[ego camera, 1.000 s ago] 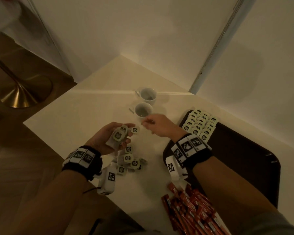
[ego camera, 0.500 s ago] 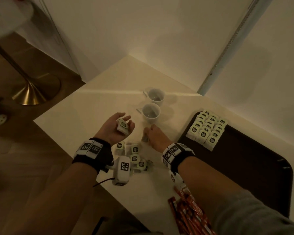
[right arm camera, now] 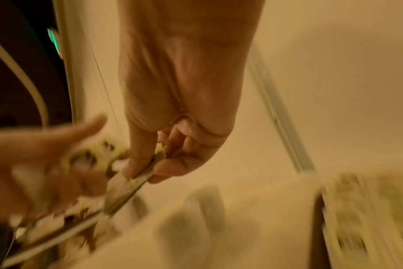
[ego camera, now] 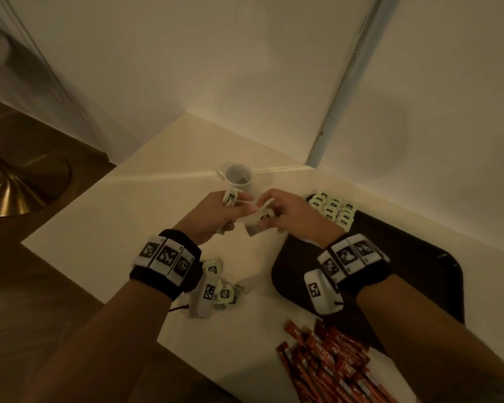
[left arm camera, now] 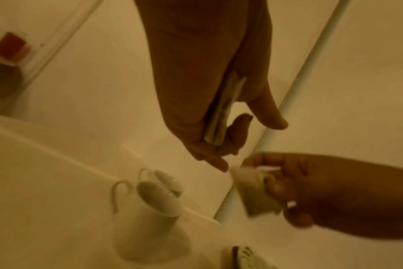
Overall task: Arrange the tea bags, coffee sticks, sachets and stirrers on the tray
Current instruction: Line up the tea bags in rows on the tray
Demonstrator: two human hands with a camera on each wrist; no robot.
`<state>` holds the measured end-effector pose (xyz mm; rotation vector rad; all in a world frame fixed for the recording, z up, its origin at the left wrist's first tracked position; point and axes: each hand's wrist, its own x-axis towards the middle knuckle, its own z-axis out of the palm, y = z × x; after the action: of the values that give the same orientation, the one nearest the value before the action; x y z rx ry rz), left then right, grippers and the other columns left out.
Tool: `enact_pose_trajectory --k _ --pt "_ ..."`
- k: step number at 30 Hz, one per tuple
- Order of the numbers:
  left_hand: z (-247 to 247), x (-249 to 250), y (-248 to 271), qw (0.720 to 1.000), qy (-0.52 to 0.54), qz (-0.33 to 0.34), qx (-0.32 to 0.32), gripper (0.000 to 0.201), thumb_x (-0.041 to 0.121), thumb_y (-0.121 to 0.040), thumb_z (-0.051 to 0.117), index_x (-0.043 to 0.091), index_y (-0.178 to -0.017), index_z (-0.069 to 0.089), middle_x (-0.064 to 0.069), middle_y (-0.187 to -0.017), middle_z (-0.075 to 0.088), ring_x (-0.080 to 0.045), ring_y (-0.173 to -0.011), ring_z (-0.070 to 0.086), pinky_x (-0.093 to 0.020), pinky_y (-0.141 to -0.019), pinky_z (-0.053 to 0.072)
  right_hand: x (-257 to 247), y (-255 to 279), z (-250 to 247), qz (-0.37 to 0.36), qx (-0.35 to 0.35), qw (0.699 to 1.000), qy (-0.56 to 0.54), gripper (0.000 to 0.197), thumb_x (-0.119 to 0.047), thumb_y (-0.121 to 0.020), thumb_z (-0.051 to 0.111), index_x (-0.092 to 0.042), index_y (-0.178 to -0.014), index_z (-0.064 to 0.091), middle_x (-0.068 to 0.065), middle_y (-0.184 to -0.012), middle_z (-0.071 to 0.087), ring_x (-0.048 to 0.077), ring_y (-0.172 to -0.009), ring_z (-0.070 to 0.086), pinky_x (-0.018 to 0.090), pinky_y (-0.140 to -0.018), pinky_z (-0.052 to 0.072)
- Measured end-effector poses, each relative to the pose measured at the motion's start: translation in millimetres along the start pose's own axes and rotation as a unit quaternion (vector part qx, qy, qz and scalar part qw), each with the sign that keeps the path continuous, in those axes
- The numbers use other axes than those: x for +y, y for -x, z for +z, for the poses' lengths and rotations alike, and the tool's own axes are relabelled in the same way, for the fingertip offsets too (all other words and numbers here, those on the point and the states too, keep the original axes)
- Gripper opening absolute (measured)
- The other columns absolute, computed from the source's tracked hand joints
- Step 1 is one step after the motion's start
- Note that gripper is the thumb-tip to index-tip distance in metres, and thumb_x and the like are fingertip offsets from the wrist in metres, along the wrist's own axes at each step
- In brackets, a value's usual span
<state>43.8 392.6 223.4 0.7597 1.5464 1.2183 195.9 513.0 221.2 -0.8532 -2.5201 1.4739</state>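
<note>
Nearest me, red coffee sticks (ego camera: 329, 365) are lying loose on the table (ego camera: 105, 228), with scattered tea bags (ego camera: 223, 289) just beyond, off the tray (ego camera: 405, 274). Further out, my left hand (ego camera: 216, 218) is curling round a small stack of tea bags (left arm camera: 221, 116), and my right hand (ego camera: 291, 219) is pinching another tea bag (ego camera: 256, 225) beside it. Past them, tea bags are sitting in rows (ego camera: 333, 207) on the tray corner. Passing between hands, I am risking a dropped bag or knocking the mug (ego camera: 240, 178).

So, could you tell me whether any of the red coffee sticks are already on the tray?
No, the red coffee sticks lie in a pile on the table beside the dark tray, which holds only rows of tea bags.
</note>
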Motion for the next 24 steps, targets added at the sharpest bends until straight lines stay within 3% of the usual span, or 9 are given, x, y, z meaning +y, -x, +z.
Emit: enact_pose_trajectory --k 4,6,10,14,16,19,21,24 --pt "36 24 -3 0.996 -0.062 0.065 -0.028 0.022 0.021 -0.082 0.073 0.014 -0.102 0.068 0.011 -0.055 0.055 -0.007 -0.048 0.042 -0.019 -0.044 0.031 -34 28 -55 -0.033 0.053 0.998 -0.027 0.022 -0.004 -0.078 0.073 -0.006 -0.096 0.061 -0.006 -0.070 0.065 0.004 -0.060 0.059 0.015 -0.057 0.048" --pt "55 32 -7 0.995 0.000 0.101 -0.017 0.013 0.014 -0.084 0.070 0.011 -0.095 0.066 0.010 -0.054 0.056 -0.007 -0.049 0.046 -0.020 -0.045 0.035 -44 42 -75 -0.032 0.100 0.994 -0.041 0.019 -0.004 -0.077 0.074 -0.006 -0.092 0.063 -0.009 -0.067 0.063 0.006 -0.060 0.061 0.016 -0.061 0.051" --pt "96 43 -10 0.974 0.177 0.128 -0.054 0.010 0.009 -0.079 0.067 0.014 -0.087 0.064 0.004 -0.063 0.060 -0.007 -0.053 0.048 -0.018 -0.049 0.038 -59 66 -106 -0.054 0.189 0.980 -0.001 0.006 -0.017 -0.080 0.073 -0.014 -0.082 0.068 0.002 -0.078 0.069 0.008 -0.063 0.065 0.017 -0.061 0.052" --pt "124 54 -7 0.966 0.184 0.161 -0.084 0.017 0.000 -0.080 0.065 0.015 -0.086 0.061 0.008 -0.059 0.058 -0.005 -0.049 0.044 -0.017 -0.047 0.037 -75 82 -126 -0.085 0.224 0.963 0.126 0.003 -0.021 -0.083 0.070 -0.020 -0.084 0.073 -0.012 -0.073 0.066 -0.002 -0.064 0.058 0.010 -0.062 0.045" --pt "127 62 -8 0.961 0.188 0.187 -0.077 0.020 0.008 -0.075 0.069 0.016 -0.091 0.062 0.009 -0.061 0.060 -0.004 -0.048 0.044 -0.017 -0.046 0.037 -85 89 -135 -0.093 0.236 0.953 0.164 0.004 -0.020 -0.081 0.071 -0.019 -0.084 0.074 -0.010 -0.075 0.067 -0.002 -0.066 0.056 0.012 -0.066 0.045" --pt "125 73 -10 0.962 0.153 0.216 -0.060 0.020 0.018 -0.069 0.072 0.018 -0.087 0.065 0.009 -0.059 0.060 -0.005 -0.048 0.046 -0.017 -0.046 0.038 -95 98 -146 -0.108 0.242 0.942 0.205 0.006 -0.022 -0.079 0.073 -0.017 -0.082 0.072 -0.011 -0.073 0.063 -0.006 -0.064 0.052 0.011 -0.063 0.041" --pt "125 83 -7 0.964 0.104 0.235 -0.066 0.029 0.013 -0.072 0.073 0.021 -0.098 0.065 0.010 -0.065 0.062 -0.003 -0.051 0.050 -0.017 -0.050 0.041 -101 101 -149 -0.128 0.242 0.933 0.233 0.009 -0.024 -0.079 0.073 -0.015 -0.082 0.071 -0.014 -0.073 0.059 -0.004 -0.064 0.051 0.011 -0.062 0.039" --pt "126 91 -4 0.952 0.097 0.280 -0.072 0.069 0.004 -0.076 0.074 0.040 -0.127 0.045 -0.002 -0.085 0.062 -0.001 -0.059 0.054 -0.017 -0.055 0.045 -105 102 -152 -0.128 0.241 0.928 0.254 0.011 -0.027 -0.080 0.071 -0.017 -0.084 0.070 -0.009 -0.076 0.063 0.005 -0.068 0.056 0.021 -0.066 0.045"
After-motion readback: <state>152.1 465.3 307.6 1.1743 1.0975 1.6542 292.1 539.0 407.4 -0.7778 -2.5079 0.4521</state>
